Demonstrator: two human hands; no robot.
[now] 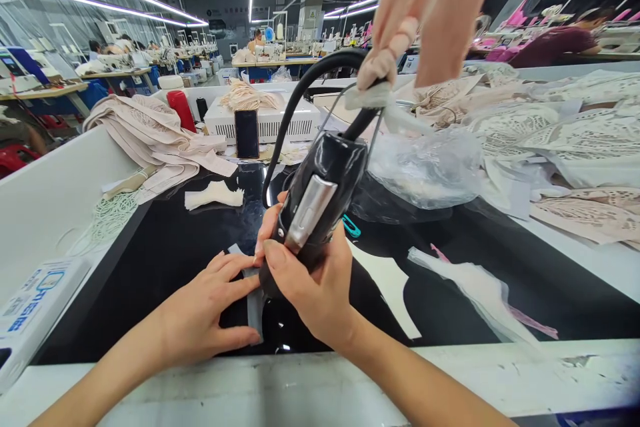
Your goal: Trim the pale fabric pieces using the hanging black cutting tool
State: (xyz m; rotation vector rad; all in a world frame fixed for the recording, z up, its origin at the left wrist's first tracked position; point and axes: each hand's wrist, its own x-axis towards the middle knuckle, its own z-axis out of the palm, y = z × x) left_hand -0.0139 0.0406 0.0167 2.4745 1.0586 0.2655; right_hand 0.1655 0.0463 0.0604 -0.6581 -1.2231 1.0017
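My right hand (320, 287) is wrapped around a black hand-held power tool (325, 173) with a silver panel, its lower end just above the black table top. A thick black cable (300, 87) loops from the tool's top, which is tied to a hanging pale pink cloth strip (445, 20). My left hand (205, 307) lies flat, fingers apart, pressing a thin greyish translucent strip (254, 313) onto the table. The tool's tip is partly hidden behind my right hand. A cream cut piece (387, 280) lies right of it, with a white sheer piece (470, 280) farther right.
A small cream piece (215, 195) and a teal clip (351, 227) lie on the black top (150, 267). Fabric piles (150, 133) stand left, lace pieces (550, 133) right. A phone (247, 134) leans against a white box (295, 121); a plastic bag (425, 163) is behind.
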